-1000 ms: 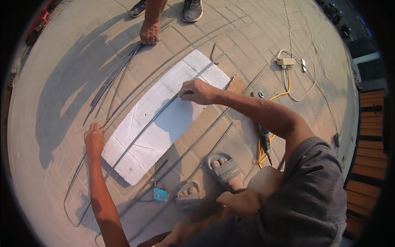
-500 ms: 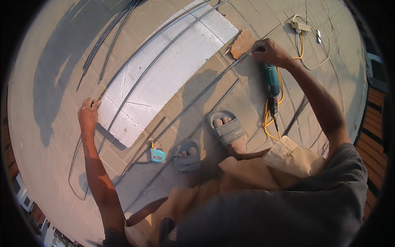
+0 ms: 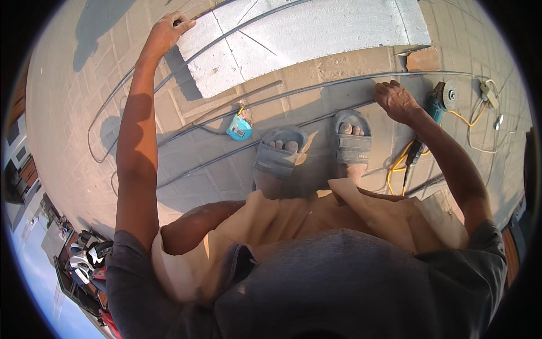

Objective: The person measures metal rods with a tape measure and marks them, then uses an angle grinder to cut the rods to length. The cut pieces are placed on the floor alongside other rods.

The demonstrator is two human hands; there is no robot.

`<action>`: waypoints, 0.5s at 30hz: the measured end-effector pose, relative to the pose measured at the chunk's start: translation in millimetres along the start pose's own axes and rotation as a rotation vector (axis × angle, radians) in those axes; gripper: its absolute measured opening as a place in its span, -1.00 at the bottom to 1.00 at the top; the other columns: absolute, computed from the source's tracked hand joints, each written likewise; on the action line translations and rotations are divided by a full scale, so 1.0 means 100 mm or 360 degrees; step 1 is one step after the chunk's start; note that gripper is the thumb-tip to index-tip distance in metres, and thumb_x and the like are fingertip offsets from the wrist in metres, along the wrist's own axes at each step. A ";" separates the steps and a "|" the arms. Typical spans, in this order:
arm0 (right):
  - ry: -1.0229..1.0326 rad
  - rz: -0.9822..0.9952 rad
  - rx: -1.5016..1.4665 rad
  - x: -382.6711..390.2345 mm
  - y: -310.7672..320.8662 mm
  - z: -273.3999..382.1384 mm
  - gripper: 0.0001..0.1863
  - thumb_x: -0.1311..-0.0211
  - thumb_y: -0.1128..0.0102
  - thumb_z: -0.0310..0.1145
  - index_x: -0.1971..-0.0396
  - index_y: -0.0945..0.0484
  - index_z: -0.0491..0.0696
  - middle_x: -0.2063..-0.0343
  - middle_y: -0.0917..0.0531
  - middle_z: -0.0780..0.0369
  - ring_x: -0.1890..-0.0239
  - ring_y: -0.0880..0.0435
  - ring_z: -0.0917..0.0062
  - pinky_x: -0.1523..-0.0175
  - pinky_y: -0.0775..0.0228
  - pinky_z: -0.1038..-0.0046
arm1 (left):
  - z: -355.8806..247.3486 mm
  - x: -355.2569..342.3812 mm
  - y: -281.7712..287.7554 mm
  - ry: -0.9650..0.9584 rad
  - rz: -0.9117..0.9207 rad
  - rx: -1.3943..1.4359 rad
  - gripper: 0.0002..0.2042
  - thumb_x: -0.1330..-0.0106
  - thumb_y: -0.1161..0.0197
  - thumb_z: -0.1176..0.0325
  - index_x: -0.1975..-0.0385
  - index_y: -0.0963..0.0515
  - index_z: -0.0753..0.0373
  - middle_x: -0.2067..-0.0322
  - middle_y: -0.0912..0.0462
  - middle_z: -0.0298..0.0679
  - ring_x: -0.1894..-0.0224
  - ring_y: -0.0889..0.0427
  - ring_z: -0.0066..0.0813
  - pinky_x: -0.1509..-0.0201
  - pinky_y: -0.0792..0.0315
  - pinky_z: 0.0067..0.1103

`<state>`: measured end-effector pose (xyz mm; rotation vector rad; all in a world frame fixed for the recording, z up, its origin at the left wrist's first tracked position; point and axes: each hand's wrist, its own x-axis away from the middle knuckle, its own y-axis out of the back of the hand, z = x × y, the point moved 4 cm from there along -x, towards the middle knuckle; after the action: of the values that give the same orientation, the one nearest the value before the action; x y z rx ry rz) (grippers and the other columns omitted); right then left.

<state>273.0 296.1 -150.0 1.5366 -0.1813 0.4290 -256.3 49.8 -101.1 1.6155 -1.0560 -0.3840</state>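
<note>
My left hand (image 3: 165,35) is closed around a thin dark steel rod (image 3: 212,9) at the corner of the white foam board (image 3: 316,39). A second rod (image 3: 254,21) lies across the board. My right hand (image 3: 398,103) is curled shut just below a long steel rod (image 3: 333,82), near the end of a shorter rod (image 3: 322,118). Whatever its fingers may hold is hidden. Beside that hand lies a green angle grinder (image 3: 435,111) with its disc facing up. A turquoise tape measure (image 3: 239,129) rests on the paving, left of my feet.
My feet, in grey slides (image 3: 354,148), stand close to the rods. A reddish-brown flat piece (image 3: 422,60) lies by the board's right end. A yellow cord (image 3: 395,169) trails from the grinder, and a beige socket block (image 3: 489,94) with cables sits at far right.
The view has turned, so the board and rods now lie more level and higher up. My left hand remains on its rod; my right hand has come off the long rod it was gripping.
</note>
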 end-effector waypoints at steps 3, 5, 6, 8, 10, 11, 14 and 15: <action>0.0061 0.0075 -0.0278 -0.11 0.17 0.00 -0.92 -0.23 -0.06 -0.43 0.33 -0.53 -0.01 0.28 -0.56 0.19 0.14 -0.62 0.32 0.01 -0.44 0.28 | -0.19 0.20 0.13 0.0240 0.0030 -0.0119 -0.54 -0.45 -0.10 0.06 -0.10 -0.52 0.36 -0.09 -0.57 0.16 -0.16 -0.53 0.07 -0.23 -0.40 -0.16; -0.0100 0.0072 -0.0632 -0.17 0.25 -0.03 -0.92 -0.24 -0.08 -0.45 0.33 -0.55 -0.07 0.30 -0.57 0.14 0.18 -0.63 0.24 0.04 -0.46 0.24 | -0.35 0.30 0.20 0.0250 -0.0120 -0.0188 -0.51 -0.40 -0.19 0.07 -0.14 -0.49 0.35 -0.15 -0.53 0.13 -0.19 -0.52 0.02 -0.27 -0.38 -0.18; -0.0182 0.0073 -0.0807 -0.19 0.29 -0.05 -0.92 -0.24 -0.09 -0.45 0.34 -0.56 -0.09 0.31 -0.57 0.12 0.19 -0.63 0.20 0.05 -0.47 0.22 | -0.36 0.36 0.29 0.0251 -0.0198 -0.0225 -0.49 -0.38 -0.23 0.08 -0.16 -0.47 0.35 -0.18 -0.51 0.11 -0.21 -0.51 0.00 -0.29 -0.37 -0.19; -0.0268 0.0049 -0.1007 -0.27 0.48 0.01 -0.91 -0.23 -0.15 -0.45 0.34 -0.59 -0.15 0.33 -0.61 0.06 0.23 -0.64 0.10 0.08 -0.48 0.16 | -0.43 0.52 0.34 -0.0239 -0.0471 -0.0442 -0.52 -0.33 -0.28 -0.02 -0.02 -0.46 0.24 0.02 -0.50 -0.06 0.02 -0.53 -0.18 -0.11 -0.37 -0.32; -0.0402 0.0056 -0.1155 -0.28 0.54 0.03 -0.90 -0.21 -0.19 -0.44 0.34 -0.61 -0.15 0.35 -0.63 0.06 0.22 -0.65 0.10 0.09 -0.48 0.17 | -0.89 0.97 0.28 -0.0509 -0.0699 -0.0204 -0.66 -0.34 -0.30 0.04 0.37 -0.52 0.24 0.43 -0.58 -0.25 0.43 -0.59 -0.19 0.29 -0.48 -0.33; -0.0378 0.0073 -0.1204 -0.29 0.54 0.06 -0.89 -0.20 -0.21 -0.42 0.36 -0.61 -0.15 0.35 -0.64 0.05 0.21 -0.66 0.10 0.08 -0.49 0.18 | -1.09 1.22 0.18 -0.0324 -0.0403 -0.0098 -0.65 -0.32 -0.33 0.04 0.38 -0.51 0.26 0.43 -0.57 -0.20 0.43 -0.60 -0.17 0.33 -0.47 -0.36; -0.0317 0.0078 -0.1265 -0.40 0.56 0.12 -0.88 -0.18 -0.23 -0.39 0.40 -0.61 -0.15 0.36 -0.66 0.05 0.21 -0.67 0.11 0.06 -0.50 0.19 | -1.30 1.94 -0.47 0.0295 0.0572 -0.0193 -0.17 -0.24 -0.24 -0.28 -0.15 -0.40 0.50 -0.04 -0.53 0.15 -0.07 -0.63 0.09 -0.22 -0.37 -0.04; -0.0294 0.0102 -0.1325 -0.44 0.60 0.19 -0.88 -0.18 -0.22 -0.40 0.40 -0.61 -0.14 0.36 -0.66 0.05 0.22 -0.67 0.12 0.06 -0.50 0.19 | -1.23 2.22 -0.73 0.0294 0.0628 -0.0267 -0.13 -0.21 -0.28 -0.27 -0.20 -0.33 0.47 -0.12 -0.47 0.10 -0.12 -0.58 0.07 -0.25 -0.30 -0.03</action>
<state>212.6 269.1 -110.5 0.7474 -0.4869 0.2115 -14.7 -51.5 -65.1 1.2327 -1.1370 -0.0554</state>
